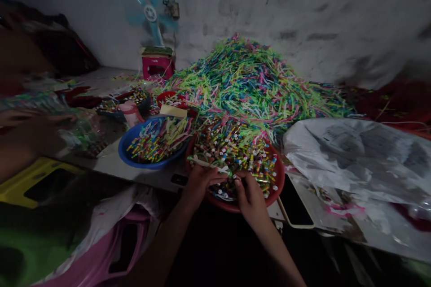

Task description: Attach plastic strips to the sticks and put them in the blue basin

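The left hand is curled narrow around a green-and-white strip lying across its fingers, and the right hand has thumb and forefinger nearly together on a small white-tipped piece, though blur hides the exact grip; the fingertips all but meet, likely so each can steady what the other holds. Both work low over the red bowl, full of banded pieces, so anything dropped should fall back inside. The bowl sits at the near edge of the bench, presumably for easy reach, with a dark-screened phone just right of it along that edge. To its left stands the blue bowl, its pieces lying mostly lengthwise with their tails together, perhaps to keep them from tangling. Behind, strips heap into a pile against the wall, which seems to back it. A white bag spreads toward the bench's right end, its faint print unreadable; at the far edge a fan stands on a pink stool, probably for height, and the stool's pale mark is too small to read
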